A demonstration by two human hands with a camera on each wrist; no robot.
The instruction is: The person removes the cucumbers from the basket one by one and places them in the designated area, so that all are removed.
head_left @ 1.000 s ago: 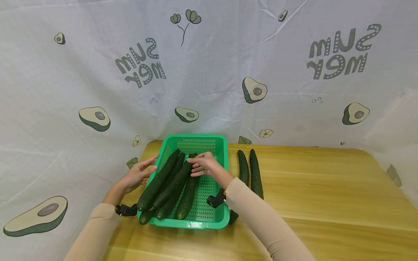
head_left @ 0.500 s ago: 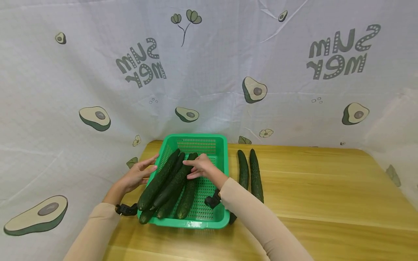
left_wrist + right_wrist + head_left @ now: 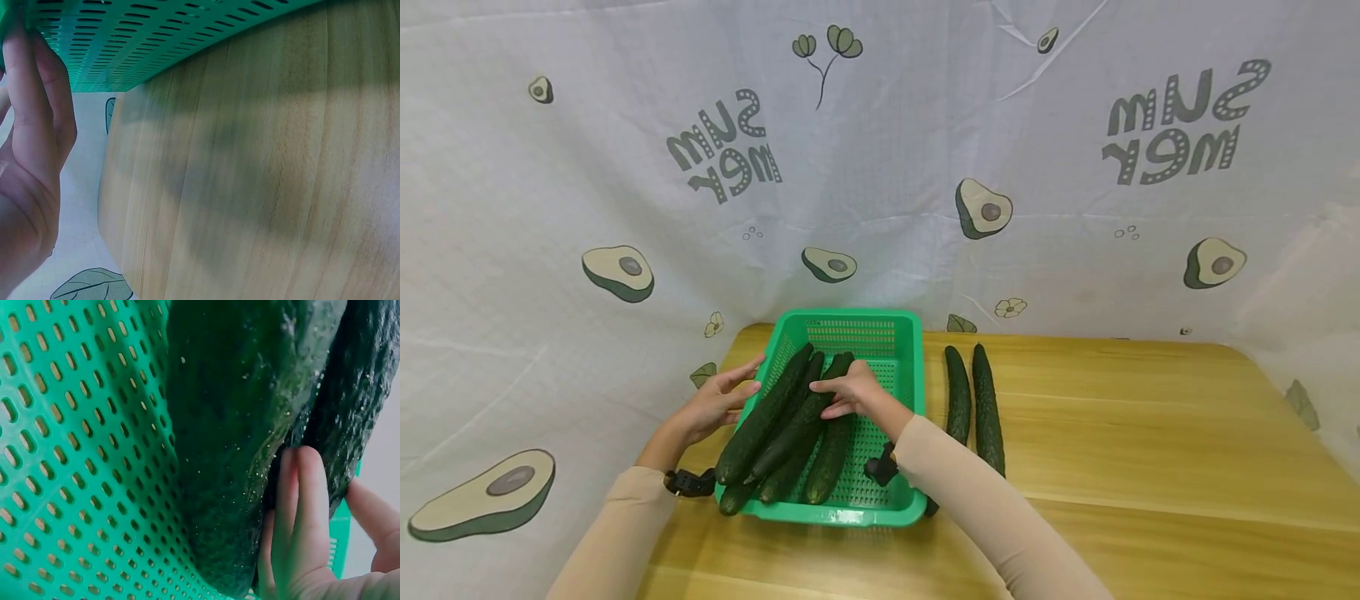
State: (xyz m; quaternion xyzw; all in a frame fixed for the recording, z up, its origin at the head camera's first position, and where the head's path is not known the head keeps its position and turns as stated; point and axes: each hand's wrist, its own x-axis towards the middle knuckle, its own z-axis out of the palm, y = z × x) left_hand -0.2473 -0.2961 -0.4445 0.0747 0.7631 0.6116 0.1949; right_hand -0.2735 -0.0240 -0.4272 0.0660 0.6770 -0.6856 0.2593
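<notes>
Several dark green cucumbers (image 3: 763,417) lie lengthwise in a green plastic basket (image 3: 883,518), heaped toward its left side. My right hand (image 3: 850,393) reaches in from the right and holds one of the upper cucumbers (image 3: 801,425). In the right wrist view, fingers (image 3: 306,512) slip between two cucumbers, and another digit presses the far side of the held one. My left hand (image 3: 711,404) touches the basket's left rim with fairly straight fingers (image 3: 28,100); their tips are partly hidden by the rim in the left wrist view.
Right of the basket, two cucumbers (image 3: 988,412) lie on the wooden table (image 3: 1112,425), partly covered by the right sleeve. A dark cucumber end (image 3: 932,507) shows by the basket's near right corner. A white printed cloth (image 3: 895,192) hangs behind the table.
My right hand has moved left and slightly nearer, along the cucumbers, and its fingers have closed in around an upper one. The left hand and the basket have stayed put.
</notes>
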